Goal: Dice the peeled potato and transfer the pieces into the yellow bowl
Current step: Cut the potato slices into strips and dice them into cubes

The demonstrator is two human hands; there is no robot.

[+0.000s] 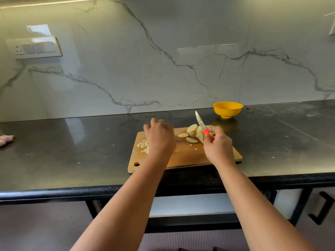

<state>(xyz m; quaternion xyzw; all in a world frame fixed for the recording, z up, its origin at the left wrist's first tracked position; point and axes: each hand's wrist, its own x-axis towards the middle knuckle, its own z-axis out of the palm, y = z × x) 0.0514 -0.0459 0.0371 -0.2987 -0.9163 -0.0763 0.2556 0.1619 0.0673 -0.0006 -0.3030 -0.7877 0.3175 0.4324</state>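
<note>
While the right hand [218,144] grips the knife [202,126] by its red handle, the blade points up and away toward the wall, its long axis tilted slightly left. Potato slices [192,134] lie on the cutting board [183,158] beside it. The left hand [159,135] hovers with relaxed fingers over diced pieces [143,145] at the board's left. The yellow bowl [227,109] stands behind the board.

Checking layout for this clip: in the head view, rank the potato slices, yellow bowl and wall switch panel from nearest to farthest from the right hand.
1. Potato slices: beside the right hand, on the board.
2. Yellow bowl: behind, on the counter.
3. Switch panel: far left, on the wall.
</note>
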